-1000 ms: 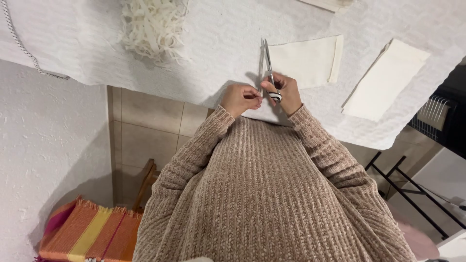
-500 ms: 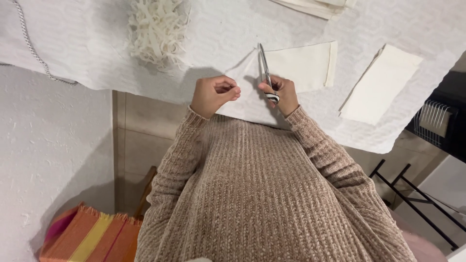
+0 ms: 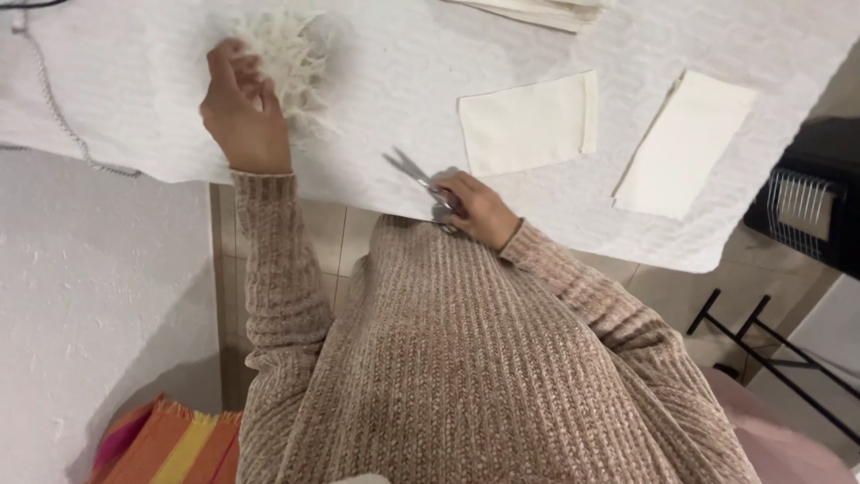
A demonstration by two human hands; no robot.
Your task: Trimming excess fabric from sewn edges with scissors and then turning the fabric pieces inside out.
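Observation:
My right hand holds a pair of metal scissors by the handles, blades pointing up-left over the white textured cloth on the table. My left hand has reached out to the far left and rests on a heap of cream-coloured thread scraps, fingers curled into it. Whether it grips any strands I cannot tell. A cream fabric rectangle lies just beyond the right hand, and a second one lies further right.
A stack of folded cream fabric sits at the far table edge. A grey cord runs along the left. A black wire rack stands at right, a striped orange rug on the floor.
My left hand left the scissors area and stretched out left to the thread heap. My right hand kept the scissors and swung the blades from upright to pointing up-left.

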